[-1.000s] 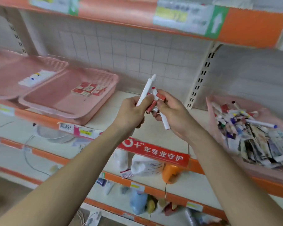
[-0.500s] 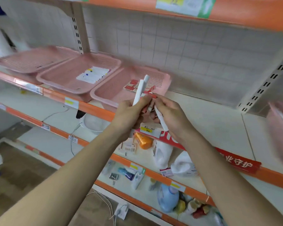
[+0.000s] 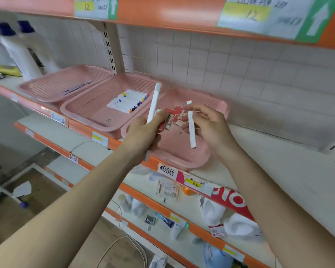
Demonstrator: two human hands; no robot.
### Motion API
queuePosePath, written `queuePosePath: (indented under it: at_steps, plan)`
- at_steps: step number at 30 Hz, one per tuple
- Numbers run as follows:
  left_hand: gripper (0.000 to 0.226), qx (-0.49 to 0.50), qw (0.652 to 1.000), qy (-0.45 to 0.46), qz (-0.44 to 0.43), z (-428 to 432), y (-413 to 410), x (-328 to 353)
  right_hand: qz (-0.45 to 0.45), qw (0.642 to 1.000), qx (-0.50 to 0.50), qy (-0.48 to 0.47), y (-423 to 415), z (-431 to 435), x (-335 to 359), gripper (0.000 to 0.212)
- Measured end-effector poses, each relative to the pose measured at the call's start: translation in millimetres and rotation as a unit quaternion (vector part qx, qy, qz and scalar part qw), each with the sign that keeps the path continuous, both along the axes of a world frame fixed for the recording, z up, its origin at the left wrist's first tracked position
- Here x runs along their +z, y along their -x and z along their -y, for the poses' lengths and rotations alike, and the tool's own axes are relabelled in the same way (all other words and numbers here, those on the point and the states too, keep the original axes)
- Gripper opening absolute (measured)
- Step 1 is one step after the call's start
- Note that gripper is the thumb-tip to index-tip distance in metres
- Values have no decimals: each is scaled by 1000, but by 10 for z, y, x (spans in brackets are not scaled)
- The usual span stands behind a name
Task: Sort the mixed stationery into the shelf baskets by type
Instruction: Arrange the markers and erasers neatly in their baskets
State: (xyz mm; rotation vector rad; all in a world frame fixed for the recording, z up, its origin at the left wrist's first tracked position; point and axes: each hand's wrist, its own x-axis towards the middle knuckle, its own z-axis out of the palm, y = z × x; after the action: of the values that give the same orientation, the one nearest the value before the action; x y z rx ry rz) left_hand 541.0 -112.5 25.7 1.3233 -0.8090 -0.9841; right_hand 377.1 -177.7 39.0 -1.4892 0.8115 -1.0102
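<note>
**Held.** My left grip (image 3: 143,132) is clenched round a white pen (image 3: 154,103), which stands nearly upright. A red pack (image 3: 162,125) seems nipped under the same thumb. My right grip (image 3: 211,126) pinches a red-capped marker (image 3: 191,130) near its upper end, with most of the barrel hanging below. Both grips are over the right basket (image 3: 201,157).

**Baskets, on the shelf.**
- Left basket (image 3: 27,88): a few long thin pieces (image 3: 77,87).
- Middle basket (image 3: 79,117): a row of markers (image 3: 128,101) with coloured caps.
- Right basket: red packs (image 3: 179,115), likely erasers.

**Hazards, as I judge them.**
- The left grip carries two things. If I loosen it to drop the pack, the pen may fall too, into the wrong basket.
- The marker is held high and lightly. A knock against the pen could swing it loose, down among the red packs or over the front rim to the lower shelves.
- The marker and the pen look much alike in white, so one could be filed under the other's type. The marker likely belongs one basket to the left.

**Writing.**
- Upper shelf edge: yellow tags (image 3: 246,14) reading "12", beside green panels with white up-arrows. The handwriting around them is too blurred to read.
- Edge under the right basket: a white tag (image 3: 165,170) reading "高洁丝". Next to it is a yellow tag, perhaps "10元".
- Other edges: handwritten slips, perhaps "4-4" (image 3: 57,118) and "4-5" (image 3: 73,157).
- Red strip (image 3: 232,200): large white characters, cut off.
</note>
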Motion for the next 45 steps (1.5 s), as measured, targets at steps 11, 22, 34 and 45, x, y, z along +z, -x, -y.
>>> queuePosePath:
  at_steps: [11,22,34,45]
  plan:
    - [40,33,999,11,-10,408,-772,157,-111,985,45,124,-614,579,62,40]
    - [41,-1,999,39,-37,884,-2174,53,-296,911,-105,266,-1599,924,-59,27]
    - [39,-134,991,0,-20,1163,-3704,41,-360,885,-182,231,-3024,781,-157,21]
    - [39,-174,984,-9,-30,1247,-3866,-17,-431,860,-176,210,-3249,808,-244,23]
